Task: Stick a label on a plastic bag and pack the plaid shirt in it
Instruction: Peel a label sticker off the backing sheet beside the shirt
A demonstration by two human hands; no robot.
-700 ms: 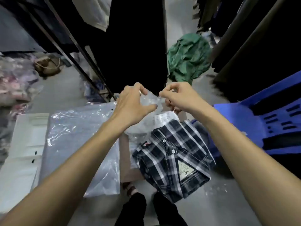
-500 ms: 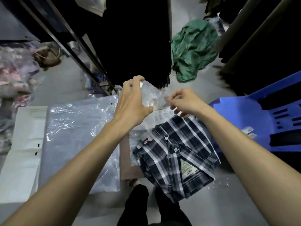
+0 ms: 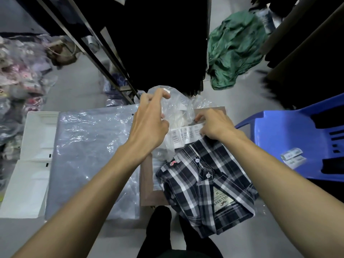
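Observation:
A folded navy-and-white plaid shirt (image 3: pixel 204 185) lies on the floor in front of me, its neck tag facing up. Just beyond its collar lies a white strip of barcode labels (image 3: pixel 184 135). My right hand (image 3: pixel 214 125) rests on the strip's right end, fingers pinched on it. My left hand (image 3: pixel 149 123) holds up a small crumpled clear plastic bag (image 3: pixel 176 107) with white paper inside, above the strip. A stack of large clear plastic bags (image 3: pixel 89 155) lies flat to the left.
A brown board (image 3: pixel 147 185) lies under the shirt. A blue plastic chair (image 3: pixel 290 142) with loose labels stands at right. White boxes (image 3: pixel 31 164) lie far left. A metal rack (image 3: pixel 104 58), dark hanging clothes and a green cloth heap (image 3: pixel 234 47) stand ahead.
Both hands have dropped lower. My right hand left the small bag and went down onto the label strip. My left hand keeps hold of the small bag.

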